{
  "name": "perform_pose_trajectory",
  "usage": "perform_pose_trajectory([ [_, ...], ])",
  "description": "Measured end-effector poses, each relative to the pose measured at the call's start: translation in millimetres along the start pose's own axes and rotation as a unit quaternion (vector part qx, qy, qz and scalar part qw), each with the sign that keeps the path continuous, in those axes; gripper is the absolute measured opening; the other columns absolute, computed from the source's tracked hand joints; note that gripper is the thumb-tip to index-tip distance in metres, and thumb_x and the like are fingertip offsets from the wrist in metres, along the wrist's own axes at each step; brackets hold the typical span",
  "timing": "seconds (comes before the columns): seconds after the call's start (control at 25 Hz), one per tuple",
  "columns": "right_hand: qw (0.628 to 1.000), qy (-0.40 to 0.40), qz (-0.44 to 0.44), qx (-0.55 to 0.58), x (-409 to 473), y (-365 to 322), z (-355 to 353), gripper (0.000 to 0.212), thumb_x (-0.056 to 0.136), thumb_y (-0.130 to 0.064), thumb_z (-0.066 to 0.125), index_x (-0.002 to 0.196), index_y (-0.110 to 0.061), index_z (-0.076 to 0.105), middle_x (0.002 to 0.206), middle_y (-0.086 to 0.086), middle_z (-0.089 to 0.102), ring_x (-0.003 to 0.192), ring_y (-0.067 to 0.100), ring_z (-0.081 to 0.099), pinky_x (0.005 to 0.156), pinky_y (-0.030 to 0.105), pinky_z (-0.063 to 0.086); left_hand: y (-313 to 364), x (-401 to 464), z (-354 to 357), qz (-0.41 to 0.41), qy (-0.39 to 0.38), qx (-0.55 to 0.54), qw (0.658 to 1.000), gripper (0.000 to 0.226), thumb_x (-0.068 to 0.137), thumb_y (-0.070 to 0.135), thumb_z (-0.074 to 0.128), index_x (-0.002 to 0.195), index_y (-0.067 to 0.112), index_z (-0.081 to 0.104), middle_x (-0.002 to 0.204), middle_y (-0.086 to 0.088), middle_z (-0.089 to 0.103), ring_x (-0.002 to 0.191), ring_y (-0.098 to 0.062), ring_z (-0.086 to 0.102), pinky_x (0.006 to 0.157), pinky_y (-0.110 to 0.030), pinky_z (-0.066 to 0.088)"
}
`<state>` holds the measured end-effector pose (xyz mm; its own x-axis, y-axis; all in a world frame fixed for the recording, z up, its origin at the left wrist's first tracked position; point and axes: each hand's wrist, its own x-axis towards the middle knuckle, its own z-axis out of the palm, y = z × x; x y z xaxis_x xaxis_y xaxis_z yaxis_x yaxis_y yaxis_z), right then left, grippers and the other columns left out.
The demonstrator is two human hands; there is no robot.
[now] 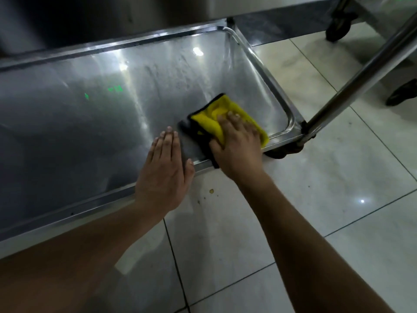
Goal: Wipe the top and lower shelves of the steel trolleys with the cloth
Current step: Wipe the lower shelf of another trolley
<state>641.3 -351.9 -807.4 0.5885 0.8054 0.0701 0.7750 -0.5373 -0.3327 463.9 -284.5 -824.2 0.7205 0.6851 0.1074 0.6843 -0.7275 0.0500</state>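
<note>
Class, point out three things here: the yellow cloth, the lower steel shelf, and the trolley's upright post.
yellow cloth (211,116), head view: its folded yellow face.
lower steel shelf (101,114), head view: bare pan surface.
upright post (361,71), head view: mid-shaft.

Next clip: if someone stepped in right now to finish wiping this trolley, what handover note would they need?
Right hand: presses the yellow cloth flat on the lower shelf, near its right end.
Left hand: open, palm down across the shelf's near rim, holding nothing.
Done: faint streaks run up the shelf beyond the cloth, so that patch looks wiped.
Left: I cannot tell how much of the shelf's left part is wiped. The top shelf is out of view, so check it. A small spot lies on the floor tile by the rim.
</note>
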Motion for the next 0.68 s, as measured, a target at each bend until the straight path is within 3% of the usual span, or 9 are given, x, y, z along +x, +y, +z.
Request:
perform_pose_trajectory([
  [0.08,0.999,0.0,-0.037,0.0,11,10,-3,0.063,0.091,-0.047,0.053,0.149,-0.026,0.043,0.158,0.005,0.038,0.144,0.03,0.036,0.119,0.045,0.025,-2,0,-1,0.002,0.002,-0.01,1.0,0.069,0.103,0.041,0.019,0.154,-0.006,0.023,0.161,-0.026,0.025,0.15,-0.036,0.026,0.126,-0.044,0.018],
  [0.24,0.988,0.031,0.147,-0.033,76,46,-18,0.061,0.096,-0.044,0.048,0.149,-0.015,0.041,0.158,0.014,0.036,0.144,0.034,0.034,0.121,0.048,0.022,1,4,-2,0.003,-0.01,-0.022,1.0,0.071,0.101,0.041,0.016,0.155,-0.005,0.019,0.163,-0.025,0.019,0.153,-0.034,0.019,0.127,-0.043,0.012],
  [0.28,0.986,0.034,0.159,-0.031,82,41,-16,0.061,0.096,-0.044,0.047,0.15,-0.015,0.04,0.158,0.014,0.035,0.145,0.033,0.032,0.121,0.047,0.019,1,5,-1,0.004,-0.01,-0.021,1.0,0.072,0.101,0.041,0.015,0.156,-0.005,0.018,0.163,-0.025,0.019,0.153,-0.034,0.018,0.127,-0.043,0.012],
  [0.32,0.99,0.034,0.134,-0.03,82,29,-10,0.062,0.095,-0.045,0.048,0.149,-0.016,0.042,0.157,0.014,0.037,0.144,0.033,0.034,0.121,0.046,0.021,1,5,-1,0.002,-0.012,-0.024,1.0,0.072,0.101,0.041,0.014,0.156,-0.005,0.018,0.164,-0.025,0.018,0.153,-0.034,0.018,0.127,-0.043,0.012],
  [0.44,0.997,-0.004,-0.074,0.014,61,-15,10,0.061,0.089,-0.046,0.06,0.145,-0.023,0.051,0.153,0.007,0.047,0.141,0.029,0.041,0.119,0.039,0.026,1,4,-1,-0.002,-0.016,-0.031,0.999,0.072,0.1,0.041,0.014,0.156,-0.005,0.019,0.163,-0.025,0.019,0.152,-0.034,0.02,0.127,-0.043,0.013],
  [0.52,0.991,-0.015,-0.134,0.023,60,-14,11,0.06,0.088,-0.046,0.062,0.144,-0.027,0.054,0.153,0.003,0.048,0.141,0.025,0.042,0.118,0.035,0.025,-1,5,-1,-0.002,-0.018,-0.034,0.999,0.072,0.101,0.042,0.015,0.156,-0.004,0.019,0.163,-0.024,0.02,0.152,-0.033,0.02,0.127,-0.043,0.014],
  [0.56,0.994,0.006,-0.109,0.011,67,-4,6,0.059,0.088,-0.046,0.061,0.144,-0.026,0.053,0.152,0.004,0.048,0.14,0.027,0.043,0.117,0.036,0.027,-2,6,-1,0.0,-0.021,-0.034,0.999,0.072,0.101,0.042,0.016,0.156,-0.004,0.019,0.163,-0.024,0.02,0.153,-0.033,0.019,0.127,-0.043,0.013],
  [0.68,0.995,0.046,0.081,-0.045,85,40,-12,0.06,0.093,-0.046,0.053,0.144,-0.016,0.048,0.15,0.014,0.047,0.136,0.037,0.043,0.116,0.047,0.03,-2,7,0,0.001,-0.023,-0.026,0.999,0.071,0.101,0.041,0.018,0.155,-0.005,0.019,0.163,-0.025,0.02,0.153,-0.034,0.019,0.127,-0.043,0.013],
])
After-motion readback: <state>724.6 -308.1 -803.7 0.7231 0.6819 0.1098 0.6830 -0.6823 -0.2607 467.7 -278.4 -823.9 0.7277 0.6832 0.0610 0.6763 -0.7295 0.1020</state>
